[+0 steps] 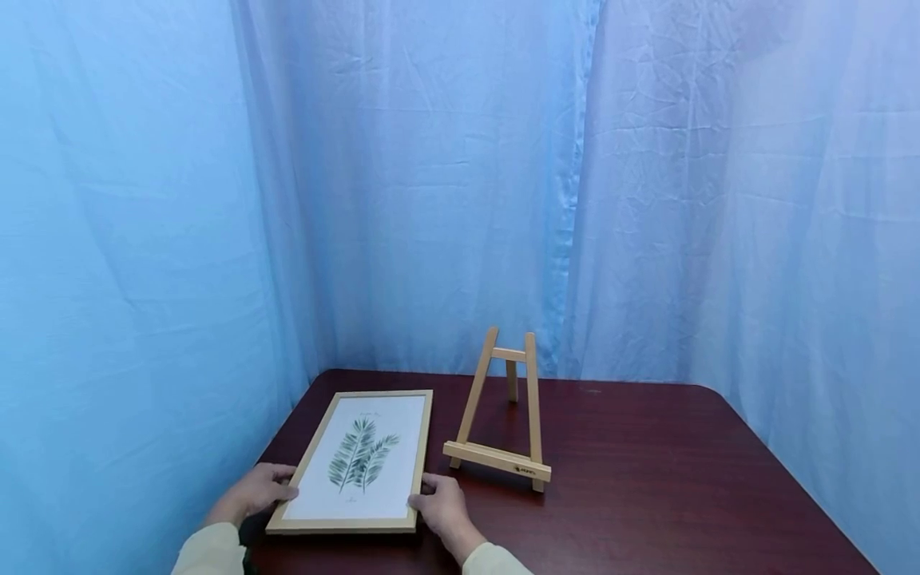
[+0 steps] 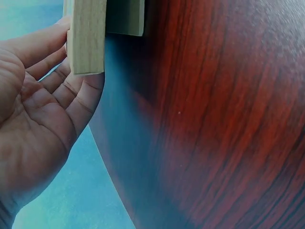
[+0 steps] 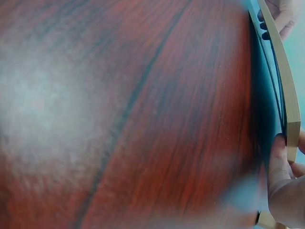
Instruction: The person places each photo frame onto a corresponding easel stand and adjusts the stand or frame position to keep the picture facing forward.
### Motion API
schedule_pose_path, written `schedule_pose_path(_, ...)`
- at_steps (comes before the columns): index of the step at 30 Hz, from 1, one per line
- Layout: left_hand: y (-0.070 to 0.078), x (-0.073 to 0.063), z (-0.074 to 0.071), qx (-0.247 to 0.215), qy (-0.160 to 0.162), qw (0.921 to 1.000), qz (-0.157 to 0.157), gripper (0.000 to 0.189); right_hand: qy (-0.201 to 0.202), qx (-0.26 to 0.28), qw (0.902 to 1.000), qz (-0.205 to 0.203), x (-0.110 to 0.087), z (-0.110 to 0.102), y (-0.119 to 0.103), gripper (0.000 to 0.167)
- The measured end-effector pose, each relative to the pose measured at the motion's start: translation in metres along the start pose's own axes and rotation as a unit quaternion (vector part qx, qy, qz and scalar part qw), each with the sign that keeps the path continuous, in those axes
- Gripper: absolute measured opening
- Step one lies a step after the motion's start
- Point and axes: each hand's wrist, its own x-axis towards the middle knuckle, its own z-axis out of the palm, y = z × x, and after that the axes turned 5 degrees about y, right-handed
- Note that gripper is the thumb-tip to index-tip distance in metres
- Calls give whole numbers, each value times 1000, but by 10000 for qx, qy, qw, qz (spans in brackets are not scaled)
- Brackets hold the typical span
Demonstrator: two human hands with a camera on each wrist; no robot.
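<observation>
A light wood picture frame (image 1: 341,526) with a print of green feathery leaves (image 1: 354,455) on white is held by both hands near the front left of the table, face up. At its left side, my left hand (image 1: 257,489) grips the edge; the left wrist view has the thumb on one face and the fingers behind the wooden border (image 2: 87,38). My right hand (image 1: 443,508) pinches the opposite side, thumb over the front. The right wrist view looks along the border (image 3: 284,86), a gap of shadow between it and the tabletop.
To the right of the frame, a small wooden easel (image 1: 497,459) stands on the dark red-brown table (image 1: 647,479), its front ledge facing the person. Pale blue curtains (image 1: 446,200) hang behind the table and along both sides.
</observation>
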Motion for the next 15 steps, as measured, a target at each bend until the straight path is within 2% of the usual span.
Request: schedule_pose_path(15, 15, 0, -1, -40, 435, 9980, 449, 50, 96, 370, 9992, -112, 9, -8, -7, 47)
